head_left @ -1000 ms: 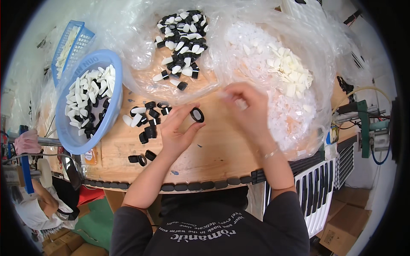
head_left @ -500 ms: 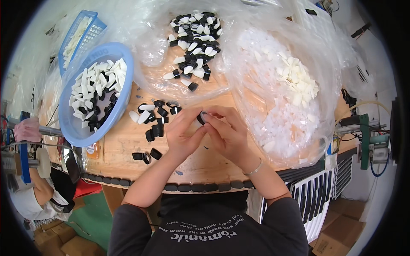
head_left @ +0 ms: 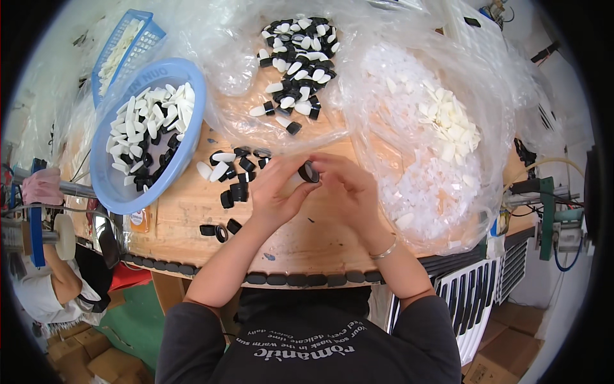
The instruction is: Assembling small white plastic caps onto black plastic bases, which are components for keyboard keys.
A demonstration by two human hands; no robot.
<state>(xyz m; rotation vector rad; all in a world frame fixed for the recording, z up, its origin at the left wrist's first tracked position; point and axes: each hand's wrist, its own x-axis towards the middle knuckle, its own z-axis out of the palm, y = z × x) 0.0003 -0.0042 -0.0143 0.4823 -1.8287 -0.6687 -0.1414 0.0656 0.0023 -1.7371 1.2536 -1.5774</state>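
Observation:
A short black ring-shaped cap [head_left: 309, 171] is pinched between the thumb and fingers of my left hand [head_left: 275, 192], its round opening turned toward my right. Close beside it is my right hand [head_left: 348, 192], with its fingers loosely apart and its upper fingertips near the cap's top edge. Whether they touch the cap is hard to tell. To the left of my left hand lies a small group of black caps [head_left: 238, 191] with a few white oval pieces [head_left: 218, 171] among them. More black rings [head_left: 221, 233] sit nearer the table's front edge.
A blue basin [head_left: 199, 121] of white pieces and black caps stands at left, with a blue basket [head_left: 102, 64] behind. Caps with white tabs [head_left: 297, 70] are heaped at the back. At right, plastic sheeting holds white flakes [head_left: 441, 185] and cream pieces [head_left: 451, 125]. A co-worker's arm [head_left: 61, 278] shows far left.
My right thumb and fingers have loosened and drawn back from the cap. The cap has tilted, so its opening shows more, while my left hand still holds it. The view has shifted slightly.

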